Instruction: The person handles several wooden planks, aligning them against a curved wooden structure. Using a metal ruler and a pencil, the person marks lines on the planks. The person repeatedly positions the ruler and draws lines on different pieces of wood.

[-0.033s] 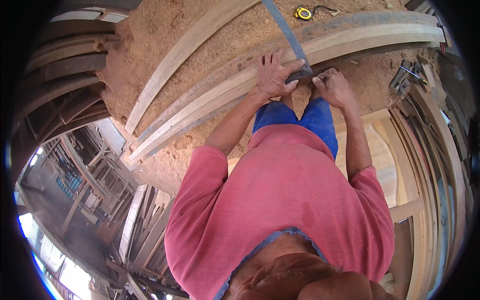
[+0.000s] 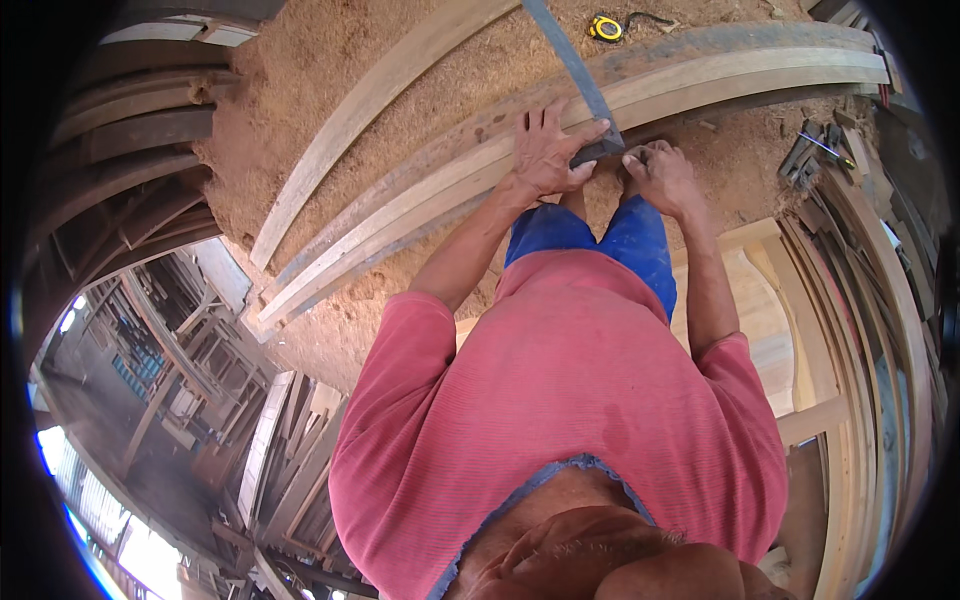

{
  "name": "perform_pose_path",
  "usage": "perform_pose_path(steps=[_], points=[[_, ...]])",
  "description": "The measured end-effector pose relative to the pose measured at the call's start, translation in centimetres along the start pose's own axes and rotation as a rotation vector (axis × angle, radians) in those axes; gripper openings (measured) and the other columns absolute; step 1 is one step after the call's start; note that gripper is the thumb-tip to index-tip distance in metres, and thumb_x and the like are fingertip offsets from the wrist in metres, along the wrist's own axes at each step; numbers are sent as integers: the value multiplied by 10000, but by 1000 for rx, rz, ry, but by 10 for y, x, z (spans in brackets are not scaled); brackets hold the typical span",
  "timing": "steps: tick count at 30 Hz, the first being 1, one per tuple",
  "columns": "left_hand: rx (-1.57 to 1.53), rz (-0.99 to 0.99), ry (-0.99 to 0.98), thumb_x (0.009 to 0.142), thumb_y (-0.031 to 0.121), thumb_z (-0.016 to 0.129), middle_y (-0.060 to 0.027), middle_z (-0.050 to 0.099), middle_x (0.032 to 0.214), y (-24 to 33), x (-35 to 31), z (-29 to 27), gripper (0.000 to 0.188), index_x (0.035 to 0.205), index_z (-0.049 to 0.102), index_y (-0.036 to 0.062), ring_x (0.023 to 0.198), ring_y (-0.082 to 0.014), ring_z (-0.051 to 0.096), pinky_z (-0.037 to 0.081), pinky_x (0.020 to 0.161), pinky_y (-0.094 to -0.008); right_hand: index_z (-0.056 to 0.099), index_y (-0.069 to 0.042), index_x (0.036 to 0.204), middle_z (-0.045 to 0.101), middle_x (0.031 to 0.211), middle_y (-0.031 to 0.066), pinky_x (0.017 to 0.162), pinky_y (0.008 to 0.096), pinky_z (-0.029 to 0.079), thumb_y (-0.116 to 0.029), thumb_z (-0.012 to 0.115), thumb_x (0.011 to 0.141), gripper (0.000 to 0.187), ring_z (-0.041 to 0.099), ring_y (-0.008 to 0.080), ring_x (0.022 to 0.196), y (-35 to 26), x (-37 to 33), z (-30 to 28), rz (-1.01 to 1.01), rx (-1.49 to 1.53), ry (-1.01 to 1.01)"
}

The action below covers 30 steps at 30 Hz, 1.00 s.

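A try square (image 2: 572,68) with a long grey blade lies across a long pale wooden beam (image 2: 700,85). Its dark stock sits against the beam's near side. My left hand (image 2: 546,152) presses on the beam with fingers spread forward, while its thumb and forefinger hold the square's stock. Just right of the stock, my right hand (image 2: 664,178) is closed, fingers curled and thumb toward the square's corner. Whatever those right fingers hold, if anything, is hidden.
A yellow tape measure (image 2: 606,28) lies on the sawdust beyond the beam. Another pale plank (image 2: 350,120) rests at the far left. Dark metal tools and a pen (image 2: 828,150) lie at the right, near stacked long boards (image 2: 880,330). Timber pieces (image 2: 290,450) lean at lower left.
My right hand has shifted very slightly left, toward the corner of the try square. My left hand, the square and the beam stay in place.
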<state>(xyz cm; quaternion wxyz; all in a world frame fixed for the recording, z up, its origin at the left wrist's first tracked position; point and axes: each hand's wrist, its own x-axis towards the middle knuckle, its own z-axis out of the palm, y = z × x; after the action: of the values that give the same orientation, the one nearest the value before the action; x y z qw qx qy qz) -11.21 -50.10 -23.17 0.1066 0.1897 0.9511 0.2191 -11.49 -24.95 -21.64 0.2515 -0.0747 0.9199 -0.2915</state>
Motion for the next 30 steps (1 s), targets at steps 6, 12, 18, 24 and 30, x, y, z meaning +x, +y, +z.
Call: perform_pose_path(steps=[6,12,18,24,30], points=[[40,5,-49,791,483,842,-235,464,1556,-9,4,-4,783,1529,594,401,1400,-448,445,319,1174,-609,698,34,1151,706,971,81,829,380,589,-222,527,1121,309,687,180,861,-8,18,84,210,1000,119],[-366,-493,-270,1081,540,492,-251,634,1461,-83,-26,-41,660,1615,457,155,1361,-448,579,411,1174,-541,692,10,1137,690,970,40,726,275,569,-176,527,1124,250,656,122,801,36,2,55,256,1197,224],[75,-571,-227,1108,611,362,-248,687,1360,-93,-61,-15,636,1534,533,171,1287,-454,628,477,1078,-591,666,-55,1123,586,828,-39,590,249,448,-201,592,1099,165,555,60,692,76,-13,24,206,999,205],[141,-502,-64,1106,558,412,-231,740,1186,-93,-61,-5,525,1429,606,192,1099,-447,704,530,956,-570,643,-68,1183,524,789,-64,553,223,402,-213,657,1075,181,483,30,648,57,-17,43,216,1142,125],[-38,-264,71,1009,467,626,-212,736,1182,-93,-64,-16,570,1432,554,91,1121,-426,686,535,979,-544,698,-30,1163,549,900,-91,662,229,407,-172,678,1067,172,464,28,767,2,-28,84,234,1160,-30]])
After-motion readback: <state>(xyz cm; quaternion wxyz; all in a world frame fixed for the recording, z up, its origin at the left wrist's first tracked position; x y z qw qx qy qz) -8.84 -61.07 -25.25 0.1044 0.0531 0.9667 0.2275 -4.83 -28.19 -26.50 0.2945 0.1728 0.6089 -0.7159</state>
